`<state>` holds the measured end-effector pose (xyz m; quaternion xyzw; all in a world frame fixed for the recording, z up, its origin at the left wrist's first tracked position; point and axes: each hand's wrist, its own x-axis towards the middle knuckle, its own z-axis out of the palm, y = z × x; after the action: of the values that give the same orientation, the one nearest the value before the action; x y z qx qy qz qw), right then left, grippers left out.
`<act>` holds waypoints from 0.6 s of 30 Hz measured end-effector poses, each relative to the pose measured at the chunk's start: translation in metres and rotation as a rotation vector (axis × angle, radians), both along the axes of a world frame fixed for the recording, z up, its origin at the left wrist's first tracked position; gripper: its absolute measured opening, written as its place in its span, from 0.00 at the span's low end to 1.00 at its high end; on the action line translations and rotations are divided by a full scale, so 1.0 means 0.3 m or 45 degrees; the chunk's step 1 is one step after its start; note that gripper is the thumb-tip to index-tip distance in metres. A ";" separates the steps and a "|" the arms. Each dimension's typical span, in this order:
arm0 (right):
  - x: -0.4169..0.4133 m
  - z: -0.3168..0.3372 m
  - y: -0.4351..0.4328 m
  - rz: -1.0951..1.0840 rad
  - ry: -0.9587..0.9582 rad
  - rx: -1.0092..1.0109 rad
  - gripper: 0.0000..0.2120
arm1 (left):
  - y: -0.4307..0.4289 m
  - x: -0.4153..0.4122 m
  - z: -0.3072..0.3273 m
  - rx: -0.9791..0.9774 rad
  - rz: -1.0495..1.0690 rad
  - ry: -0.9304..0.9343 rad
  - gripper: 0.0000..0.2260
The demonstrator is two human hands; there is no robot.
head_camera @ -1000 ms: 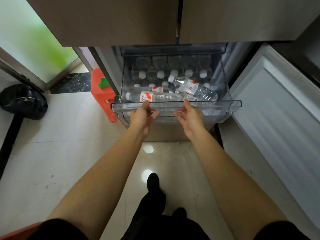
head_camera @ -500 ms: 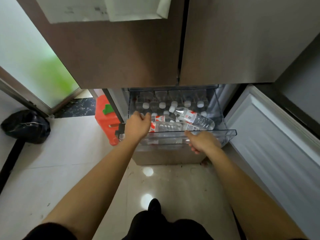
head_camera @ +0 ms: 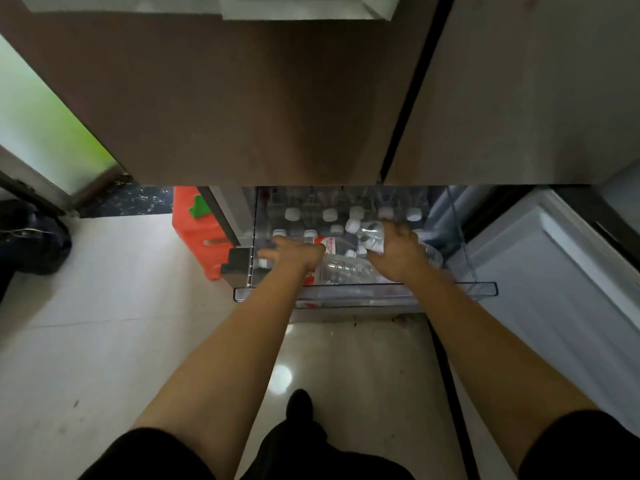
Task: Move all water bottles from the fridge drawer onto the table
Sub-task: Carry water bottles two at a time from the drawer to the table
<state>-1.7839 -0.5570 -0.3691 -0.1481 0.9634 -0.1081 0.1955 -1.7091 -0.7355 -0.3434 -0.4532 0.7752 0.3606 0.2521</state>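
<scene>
My right hand (head_camera: 398, 254) curls round a tilted bottle (head_camera: 370, 235), cap toward 10 o'clock, inside the drawer (head_camera: 450, 289). My left hand (head_camera: 294, 252) lies on a flat bottle (head_camera: 343, 268), but blur hides whether its fingers grip. Upright bottles (head_camera: 329, 214) stand at 12 o'clock.

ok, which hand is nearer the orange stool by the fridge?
Left. Left hand is at the drawer's left end, just right of the orange stool; right hand is farther right, gripping a water bottle.

Left hand (head_camera: 294, 252) fingers blurred; right hand (head_camera: 398, 254) hides bottle (head_camera: 370, 232) middle; rear bottles (head_camera: 329, 214) dim.
</scene>
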 end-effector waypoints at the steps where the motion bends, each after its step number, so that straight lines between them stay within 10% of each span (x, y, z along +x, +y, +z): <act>1: -0.017 -0.024 -0.006 -0.007 -0.008 0.011 0.39 | 0.005 -0.009 -0.013 0.016 0.076 0.009 0.39; 8: -0.076 -0.088 -0.018 -0.062 -0.060 0.059 0.42 | 0.054 -0.038 -0.043 0.004 0.493 0.153 0.47; 18: -0.024 -0.012 0.061 -0.172 0.032 -0.163 0.40 | 0.095 0.010 0.018 0.079 0.645 0.967 0.57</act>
<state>-1.7910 -0.5386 -0.3727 -0.0963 0.9648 -0.1803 0.1657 -1.7060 -0.7071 -0.3381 -0.4565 0.6661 0.5747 -0.1328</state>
